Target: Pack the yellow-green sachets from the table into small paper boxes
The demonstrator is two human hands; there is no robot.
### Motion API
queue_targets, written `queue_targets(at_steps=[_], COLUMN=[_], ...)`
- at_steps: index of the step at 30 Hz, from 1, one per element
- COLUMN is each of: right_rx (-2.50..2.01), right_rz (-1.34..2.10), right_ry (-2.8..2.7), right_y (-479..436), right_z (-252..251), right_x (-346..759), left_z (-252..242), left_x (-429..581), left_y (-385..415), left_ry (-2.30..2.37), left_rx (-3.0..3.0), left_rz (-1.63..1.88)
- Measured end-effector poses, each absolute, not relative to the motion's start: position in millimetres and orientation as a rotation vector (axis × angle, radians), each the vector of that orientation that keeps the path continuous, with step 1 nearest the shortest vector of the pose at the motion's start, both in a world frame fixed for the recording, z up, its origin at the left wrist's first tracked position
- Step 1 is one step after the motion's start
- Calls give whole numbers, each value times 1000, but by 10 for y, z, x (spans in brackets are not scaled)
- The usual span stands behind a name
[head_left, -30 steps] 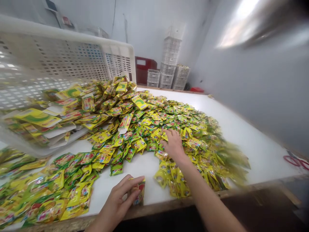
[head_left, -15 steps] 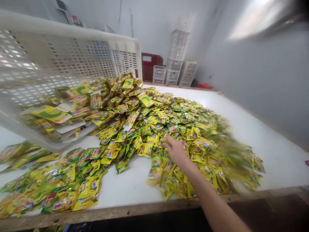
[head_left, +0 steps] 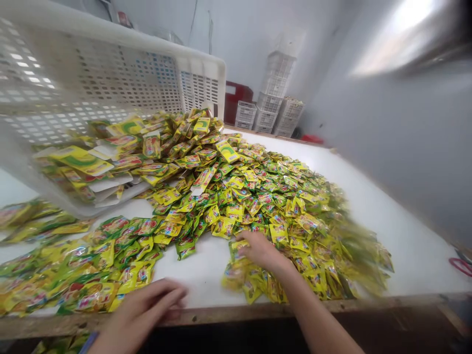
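A big heap of small yellow-green sachets (head_left: 265,196) covers the white table (head_left: 372,216). My right hand (head_left: 260,250) lies palm down on the near edge of the heap, fingers spread over several sachets, dragging them toward me. My left hand (head_left: 145,307) reaches in at the table's front edge, fingers stretched out and flat, holding nothing. It is beside a row of sachets (head_left: 84,275) laid out at the left.
A white perforated crate (head_left: 110,83) lies tipped on its side at the left, sachets and flat cartons spilling from it. Stacked white crates (head_left: 271,105) and a red box (head_left: 238,98) stand at the back. A grey wall runs along the right. Red scissors (head_left: 460,265) lie at the far right.
My right hand has slid toward me, pulling sachets along. My left hand held a small stack a second ago, dropped out of view, and now comes back empty.
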State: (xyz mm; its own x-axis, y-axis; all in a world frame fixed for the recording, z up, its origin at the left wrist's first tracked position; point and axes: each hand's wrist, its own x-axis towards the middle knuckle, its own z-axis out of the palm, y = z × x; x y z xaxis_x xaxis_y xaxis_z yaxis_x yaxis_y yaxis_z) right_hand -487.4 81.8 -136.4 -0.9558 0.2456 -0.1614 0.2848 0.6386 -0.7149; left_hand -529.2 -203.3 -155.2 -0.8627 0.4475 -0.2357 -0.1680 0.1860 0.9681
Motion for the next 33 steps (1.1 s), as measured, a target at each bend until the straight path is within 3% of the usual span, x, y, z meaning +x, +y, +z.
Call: queue_targets(at_steps=[2, 6, 9, 17, 23, 29, 33], right_rx=[451, 584, 550, 98, -62, -137, -24], right_rz=[-1292, -1622, -1857, -1407, -1292, -1261, -1092], right_ry=[2799, 2709, 2596, 2719, 2736, 2821, 3051], right_y=[860, 1072, 1191, 923, 652, 542, 281], right_z=[-1336, -1213, -1139, -1027, -1061, -1114, -1388], right_x=[-4765, -4553, -4481, -4848, -5048, -4942, -4625], left_z=[-1563, -1677, -1756, -1541, -1387, -1398, -1228], left_x=[-5376, -5566, -5584, -5559, -5564, -5578, -6004], left_y=[-1537, -701, -520, -846, -1186, -1221, -1100], left_ry=[1966, 2188, 2235, 1818, 1678, 1837, 2237], left_rx=[462, 469, 510, 607, 607, 768, 728], left_rz=[1451, 1425, 1436, 1593, 1656, 1638, 1610])
